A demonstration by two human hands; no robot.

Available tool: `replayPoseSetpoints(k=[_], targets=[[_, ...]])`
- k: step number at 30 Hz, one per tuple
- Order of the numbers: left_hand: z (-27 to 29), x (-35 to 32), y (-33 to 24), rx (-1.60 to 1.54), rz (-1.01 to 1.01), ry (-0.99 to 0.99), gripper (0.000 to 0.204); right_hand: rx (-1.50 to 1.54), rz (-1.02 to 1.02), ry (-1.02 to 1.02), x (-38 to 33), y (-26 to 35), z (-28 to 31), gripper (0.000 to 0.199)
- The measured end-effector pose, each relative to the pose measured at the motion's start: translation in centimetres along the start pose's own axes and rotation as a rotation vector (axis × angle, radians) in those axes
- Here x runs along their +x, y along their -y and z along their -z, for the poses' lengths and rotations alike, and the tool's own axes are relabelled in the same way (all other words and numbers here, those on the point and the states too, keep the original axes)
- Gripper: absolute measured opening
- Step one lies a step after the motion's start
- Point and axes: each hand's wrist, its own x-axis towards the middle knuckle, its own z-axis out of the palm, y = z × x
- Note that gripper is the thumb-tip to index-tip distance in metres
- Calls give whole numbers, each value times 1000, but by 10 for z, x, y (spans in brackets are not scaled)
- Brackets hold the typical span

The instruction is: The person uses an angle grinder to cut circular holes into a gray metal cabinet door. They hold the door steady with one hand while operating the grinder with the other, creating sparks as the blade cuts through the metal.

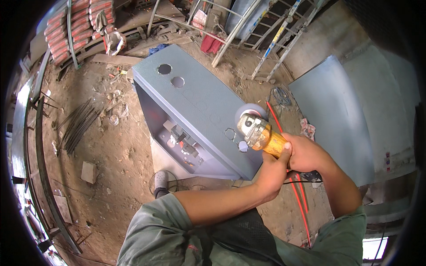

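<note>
Both of my hands grip a yellow angle grinder (271, 142) by its body. My left hand (274, 172) wraps it from below, thumb along the side, and my right hand (305, 153) closes round its rear. The grinder's pale disc (251, 111) is over the right end of a grey metal cabinet (195, 84); whether it touches cannot be told. Two round holes are cut near the cabinet's far end, and two smaller ones lie beside the grinder head. Through the cabinet's open side a dark metal fitting (183, 141) shows.
A large grey metal panel (333, 115) leans at the right. Ladders (284, 40) stand behind, near stacked red-and-white sacks (77, 26). Thin rods (77, 128) lie on the dirt floor at left. Orange-red tubing (298, 199) and a coiled wire (280, 96) are near my right arm.
</note>
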Motion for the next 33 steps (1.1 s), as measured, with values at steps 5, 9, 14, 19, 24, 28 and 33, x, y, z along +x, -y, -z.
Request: replayPoseSetpoints(k=[5, 9, 14, 19, 24, 28, 33], targets=[[0, 5, -1, 15, -22, 9, 54, -8, 59, -31, 9, -15, -6, 35], [-4, 8, 2, -10, -27, -26, 51, -11, 70, -12, 10, -16, -3, 35], [-3, 12, 4, -19, -57, -44, 49, -31, 119, -13, 16, -14, -1, 34], [-4, 17, 9, -49, -88, -35, 48, -54, 122, -12, 17, -19, 1, 35], [-2, 22, 12, -71, -114, -18, 48, -88, 134, 8, 22, -22, 3, 35], [-1, 22, 13, -81, -126, -10, 48, -112, 147, -10, 24, -23, 2, 35], [-2, 23, 13, -78, -128, 0, 48, -118, 126, 9, 22, -17, 5, 32]])
